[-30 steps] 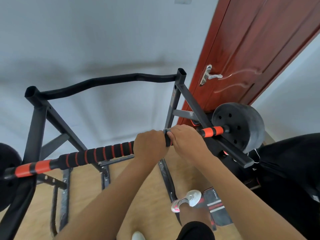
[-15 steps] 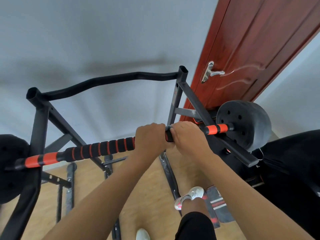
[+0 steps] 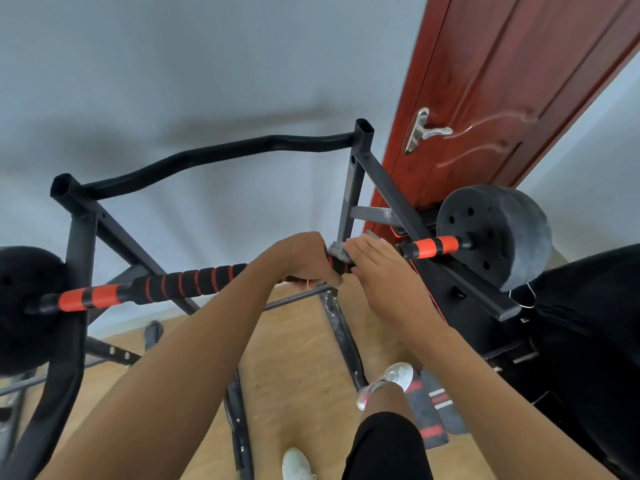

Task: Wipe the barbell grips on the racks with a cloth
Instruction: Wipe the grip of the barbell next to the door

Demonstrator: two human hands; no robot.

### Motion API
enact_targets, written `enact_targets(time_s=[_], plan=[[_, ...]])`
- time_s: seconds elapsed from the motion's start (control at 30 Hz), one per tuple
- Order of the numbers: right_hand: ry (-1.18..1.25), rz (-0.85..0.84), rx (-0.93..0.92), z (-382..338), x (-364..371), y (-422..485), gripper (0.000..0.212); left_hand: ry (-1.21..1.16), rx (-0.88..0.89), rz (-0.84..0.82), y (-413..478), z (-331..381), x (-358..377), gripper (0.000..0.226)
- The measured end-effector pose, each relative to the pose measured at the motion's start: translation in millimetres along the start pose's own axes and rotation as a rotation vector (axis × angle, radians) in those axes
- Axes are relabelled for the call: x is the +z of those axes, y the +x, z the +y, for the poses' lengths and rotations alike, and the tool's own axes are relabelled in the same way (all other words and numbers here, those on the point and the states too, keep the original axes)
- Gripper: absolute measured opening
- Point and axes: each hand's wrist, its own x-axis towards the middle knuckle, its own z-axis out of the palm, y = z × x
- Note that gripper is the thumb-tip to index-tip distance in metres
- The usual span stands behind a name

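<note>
Head view: two bare forearms reach up from 6 o'clock to the centre, where both hands meet on a barbell (image 3: 433, 247) lying across a black rack (image 3: 381, 181).
Barbell grip (image 3: 194, 280): black foam with red rings, running from about 9 o'clock up to the centre and slanting slightly upward to the right.
Cloth (image 3: 336, 251): grey and small, on the bar just right of centre, between the two hands. The right hand covers most of it, and an edge peeks out past the fingertips toward 12 o'clock.
Left hand (image 3: 304, 258): fingers curled round the grip with the knuckles on top, right against the cloth's left edge.
Right hand (image 3: 377, 268): fingers fairly straight and side by side, laid flat over the cloth and pressing it to the bar. The thumb is hidden, so whether it hooks underneath cannot be told.
Orange bands (image 3: 90, 297): one set near 9 o'clock and another near 3 o'clock, outside the foam.
Weight plates (image 3: 495, 233): one dark disc at 3 o'clock, another partly cut off at 9 o'clock.
Pull-up bar (image 3: 207, 155): black and wavy, joining the rack's two uprights toward 11 o'clock.
Door (image 3: 502, 81): red-brown, at 1 o'clock, with a silver handle (image 3: 424, 131).
Floor (image 3: 304, 358): pale wood, with white shoes (image 3: 388, 379) at 5 and 6 o'clock.
</note>
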Motion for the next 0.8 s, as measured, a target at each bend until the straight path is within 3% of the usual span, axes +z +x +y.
enact_targets(time_s=[0.13, 0.2, 0.4, 0.53, 0.67, 0.8], plan=[[0.000, -0.028, 0.069, -7.6, -8.4, 22.6, 0.035, 0.524, -0.048, 0.574, -14.1, -4.0, 33.6, 0.049], [-0.078, -0.005, 0.031, -14.7, -9.4, 33.8, 0.016, 0.645, -0.039, 0.679, -21.6, -4.9, 45.9, 0.045], [-0.041, -0.035, 0.057, -10.6, -8.4, 31.3, 0.014, 0.367, -0.059, 0.231, -6.8, -5.1, 10.2, 0.032], [0.042, -0.060, 0.078, -9.4, -9.5, 32.2, 0.019, 0.364, -0.038, 0.255, -5.8, -7.9, 10.3, 0.037], [0.076, -0.230, 0.167, -5.9, -16.4, 44.2, 0.030, 0.378, -0.014, 0.309, -4.1, -14.5, 13.0, 0.040], [0.048, -0.236, 0.207, -9.2, -19.4, 48.4, 0.026, 0.273, -0.026, 0.203, -3.5, -13.4, 6.0, 0.035]])
